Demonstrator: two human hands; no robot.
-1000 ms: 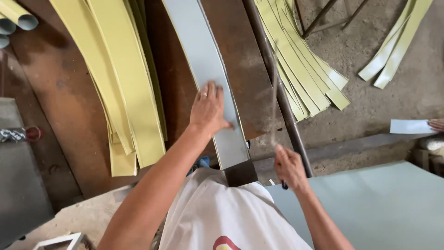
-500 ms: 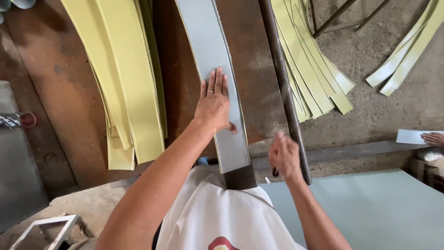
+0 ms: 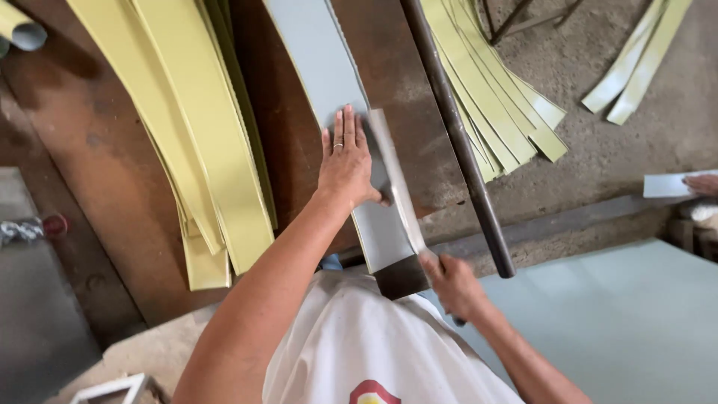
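nearest us, our right hand (image 3: 452, 283) is closed around a dark handle low at the bench edge; the handle is mostly hidden in the fist, only a dark tip shows below it. just left of that hand we see the dark end block (image 3: 402, 276) at the near end of the grey strip (image 3: 329, 82). a narrow folded grey edge (image 3: 395, 183) rises from the block toward our left hand. our left hand (image 3: 346, 161) lies flat, palm down, on the grey strip, fingers open and held together, pointing away from us, a ring on one finger, thumb out against the folded edge. so the strip sits under the palm and fingers and runs on beyond the fingertips to the far end of the rusty brown bench (image 3: 112, 150). left of the strip, a pile of yellow-green strips (image 3: 202, 135). right of it, a dark round bar (image 3: 456, 135), then more yellow-green strips (image 3: 501, 112) hanging over the concrete floor (image 3: 598, 157). far right, another person's hand (image 3: 703, 183) on a pale sheet piece (image 3: 666, 185).
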